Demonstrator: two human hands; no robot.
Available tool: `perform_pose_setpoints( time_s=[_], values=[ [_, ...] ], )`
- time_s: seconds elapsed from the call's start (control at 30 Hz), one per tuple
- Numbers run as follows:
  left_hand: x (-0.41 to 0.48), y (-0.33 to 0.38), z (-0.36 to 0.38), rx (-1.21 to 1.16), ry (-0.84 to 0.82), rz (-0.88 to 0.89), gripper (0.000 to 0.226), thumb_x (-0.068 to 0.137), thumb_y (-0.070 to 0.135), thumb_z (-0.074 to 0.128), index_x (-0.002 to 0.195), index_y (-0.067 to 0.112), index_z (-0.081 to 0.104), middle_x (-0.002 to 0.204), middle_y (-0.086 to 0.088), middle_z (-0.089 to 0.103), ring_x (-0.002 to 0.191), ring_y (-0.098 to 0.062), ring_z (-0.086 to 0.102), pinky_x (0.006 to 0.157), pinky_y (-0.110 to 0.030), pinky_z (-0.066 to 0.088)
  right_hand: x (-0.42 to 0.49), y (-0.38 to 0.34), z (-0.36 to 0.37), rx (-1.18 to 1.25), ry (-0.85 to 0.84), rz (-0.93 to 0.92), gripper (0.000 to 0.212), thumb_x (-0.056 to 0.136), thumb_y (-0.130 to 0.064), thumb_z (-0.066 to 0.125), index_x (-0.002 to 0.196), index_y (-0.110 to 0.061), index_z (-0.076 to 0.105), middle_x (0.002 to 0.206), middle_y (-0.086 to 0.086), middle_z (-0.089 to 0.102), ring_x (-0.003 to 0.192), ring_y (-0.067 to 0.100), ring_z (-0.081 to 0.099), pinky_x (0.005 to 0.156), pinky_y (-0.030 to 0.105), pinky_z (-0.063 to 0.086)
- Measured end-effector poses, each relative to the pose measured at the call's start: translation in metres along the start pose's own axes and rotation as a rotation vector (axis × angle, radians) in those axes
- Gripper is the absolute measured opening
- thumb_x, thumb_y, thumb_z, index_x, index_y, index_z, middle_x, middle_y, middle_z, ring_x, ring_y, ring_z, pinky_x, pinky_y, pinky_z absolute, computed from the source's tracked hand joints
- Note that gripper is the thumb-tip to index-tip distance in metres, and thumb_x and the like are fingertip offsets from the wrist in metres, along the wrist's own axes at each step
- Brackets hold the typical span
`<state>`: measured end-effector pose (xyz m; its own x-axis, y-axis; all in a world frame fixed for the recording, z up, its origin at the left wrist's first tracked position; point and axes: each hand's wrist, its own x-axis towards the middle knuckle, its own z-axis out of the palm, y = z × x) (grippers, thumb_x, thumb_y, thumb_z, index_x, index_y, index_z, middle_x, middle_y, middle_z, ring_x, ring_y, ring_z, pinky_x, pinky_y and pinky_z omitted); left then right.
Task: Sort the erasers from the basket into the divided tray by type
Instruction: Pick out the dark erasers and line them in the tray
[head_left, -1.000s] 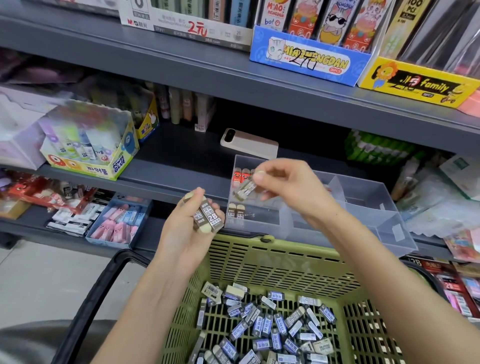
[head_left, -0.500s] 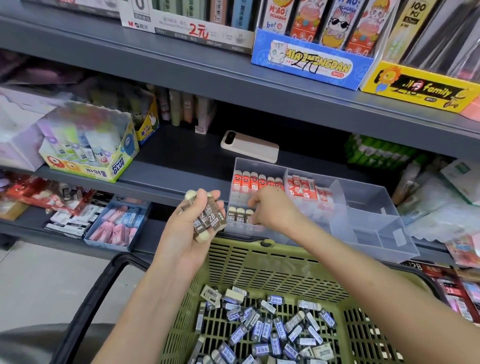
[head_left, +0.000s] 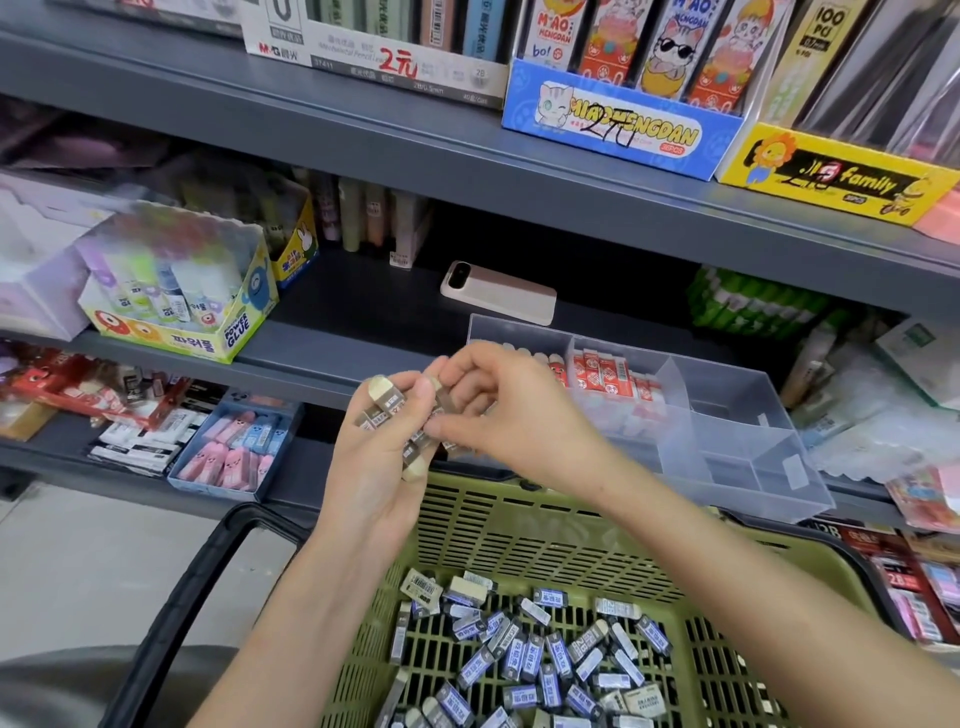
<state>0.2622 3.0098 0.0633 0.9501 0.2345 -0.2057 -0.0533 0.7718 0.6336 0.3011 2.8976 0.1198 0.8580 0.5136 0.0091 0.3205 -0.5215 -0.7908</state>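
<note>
**Q:** What is the state of the left hand (head_left: 371, 467)?

**A:** Its fingers (head_left: 422, 397) are closed around a bundle of brown erasers (head_left: 387, 408). Cream ends stick out above and below the grip.

**Q:** And the right hand (head_left: 504, 410)?

**A:** Its thumb and fingers (head_left: 460, 364) are curled in. They pinch one eraser at the right edge of the same bundle. The two hands touch at the bundle.

**Q:** Where is the basket?

**A:** The green basket (head_left: 519, 501) is directly below both sets of fingers. Loose blue erasers (head_left: 545, 657) lie on its floor at mixed angles, with a few pale-sleeved ones among them. Its black handle (head_left: 171, 597) hangs below and to the left of the left-hand fingers.

**Q:** Where is the divided tray?

**A:** The clear divided tray (head_left: 737, 415) rests on the shelf (head_left: 332, 343), just behind and to the right of the right-hand fingers. Red erasers (head_left: 608, 374) stand in rows in the compartment just right of those fingers. The right hand hides most of the tray's leftmost compartment.

**Q:** What else is nearby?

**A:** A pale flat device (head_left: 498, 293) lies on the shelf beyond the fingers, behind the tray. A glue box (head_left: 171, 312) stands well to the left of the left-hand fingers.
</note>
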Motion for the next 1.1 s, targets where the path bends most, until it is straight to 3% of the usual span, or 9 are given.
perform_pose_setpoints(
  time_s=[0.13, 0.3, 0.47, 0.53, 0.67, 0.8, 1.0, 1.07, 1.1],
  values=[
    [0.002, 0.003, 0.001, -0.059, -0.034, -0.018, 0.027, 0.078, 0.022, 0.063, 0.099, 0.006, 0.056, 0.107, -0.015, 0.071, 0.103, -0.023, 0.068, 0.078, -0.031, 0.057, 0.001, 0.006, -0.023, 0.099, -0.044, 0.028, 0.033, 0.078, -0.007, 0.073, 0.100, -0.025, 0.056, 0.082, -0.001, 0.056, 0.055, 0.022, 0.065, 0.053, 0.038, 0.058],
    [0.003, 0.003, 0.001, -0.130, 0.051, -0.055, 0.046, 0.077, 0.027, 0.059, 0.114, 0.002, 0.049, 0.103, -0.024, 0.070, 0.099, -0.033, 0.069, 0.076, -0.038, 0.058, 0.013, 0.030, -0.051, -0.147, 0.015, 0.178, 0.020, 0.075, -0.005, 0.075, 0.086, -0.014, 0.061, 0.070, 0.004, 0.062, 0.065, 0.032, 0.066, 0.071, 0.049, 0.057],
    [0.001, 0.001, 0.000, -0.115, 0.057, -0.063, 0.015, 0.087, 0.022, 0.056, 0.094, 0.010, 0.049, 0.102, -0.027, 0.069, 0.099, -0.037, 0.068, 0.082, -0.044, 0.057, 0.017, 0.044, -0.043, -0.306, -0.198, 0.345, 0.025, 0.081, -0.004, 0.070, 0.080, -0.018, 0.048, 0.067, -0.001, 0.063, 0.062, 0.017, 0.070, 0.065, 0.025, 0.052],
    [0.003, 0.001, -0.001, -0.130, 0.062, -0.079, 0.008, 0.092, 0.018, 0.052, 0.092, 0.010, 0.050, 0.103, -0.027, 0.069, 0.100, -0.037, 0.068, 0.084, -0.044, 0.056, 0.021, 0.046, -0.043, -0.336, -0.215, 0.367, 0.020, 0.081, -0.003, 0.069, 0.079, -0.015, 0.053, 0.070, 0.000, 0.065, 0.068, 0.019, 0.071, 0.069, 0.024, 0.053],
    [0.005, 0.000, -0.005, -0.158, 0.132, -0.114, 0.011, 0.084, 0.019, 0.062, 0.088, 0.011, 0.055, 0.083, -0.012, 0.072, 0.081, -0.021, 0.072, 0.070, -0.036, 0.059, 0.023, 0.049, -0.036, -0.563, -0.216, 0.291, 0.002, 0.082, -0.009, 0.068, 0.081, -0.007, 0.068, 0.073, 0.002, 0.067, 0.080, 0.022, 0.068, 0.080, 0.029, 0.052],
    [0.005, 0.001, -0.006, -0.024, 0.222, -0.139, 0.016, 0.063, 0.028, 0.071, 0.074, 0.020, 0.062, 0.069, 0.001, 0.062, 0.057, -0.006, 0.063, 0.061, -0.027, 0.053, 0.020, 0.055, -0.023, -0.795, -0.167, 0.154, 0.016, 0.082, -0.010, 0.064, 0.096, -0.010, 0.073, 0.098, 0.009, 0.070, 0.096, 0.026, 0.061, 0.084, 0.032, 0.048],
    [0.000, 0.005, -0.005, 0.086, 0.145, -0.135, 0.022, 0.069, 0.033, 0.069, 0.079, 0.019, 0.056, 0.063, 0.005, 0.054, 0.049, -0.003, 0.051, 0.046, -0.017, 0.044, 0.018, 0.055, -0.027, -0.750, -0.141, 0.142, 0.026, 0.086, -0.013, 0.063, 0.112, -0.010, 0.066, 0.103, 0.007, 0.069, 0.099, 0.024, 0.061, 0.088, 0.034, 0.048],
    [-0.001, 0.006, -0.005, 0.109, 0.100, -0.121, 0.022, 0.071, 0.033, 0.069, 0.079, 0.018, 0.055, 0.062, 0.004, 0.052, 0.047, -0.006, 0.043, 0.043, -0.016, 0.039, 0.014, 0.047, -0.029, -0.667, -0.050, 0.064, 0.020, 0.089, -0.023, 0.062, 0.106, -0.015, 0.068, 0.091, 0.001, 0.068, 0.086, 0.015, 0.061, 0.079, 0.029, 0.050],
    [-0.002, 0.006, -0.005, 0.129, 0.075, -0.108, 0.020, 0.072, 0.033, 0.070, 0.077, 0.018, 0.056, 0.062, 0.004, 0.051, 0.046, -0.007, 0.039, 0.042, -0.016, 0.036, 0.010, 0.040, -0.029, -0.489, -0.023, 0.055, 0.017, 0.088, -0.026, 0.064, 0.102, -0.016, 0.069, 0.081, -0.004, 0.066, 0.074, 0.008, 0.060, 0.069, 0.023, 0.050]
  ],
)
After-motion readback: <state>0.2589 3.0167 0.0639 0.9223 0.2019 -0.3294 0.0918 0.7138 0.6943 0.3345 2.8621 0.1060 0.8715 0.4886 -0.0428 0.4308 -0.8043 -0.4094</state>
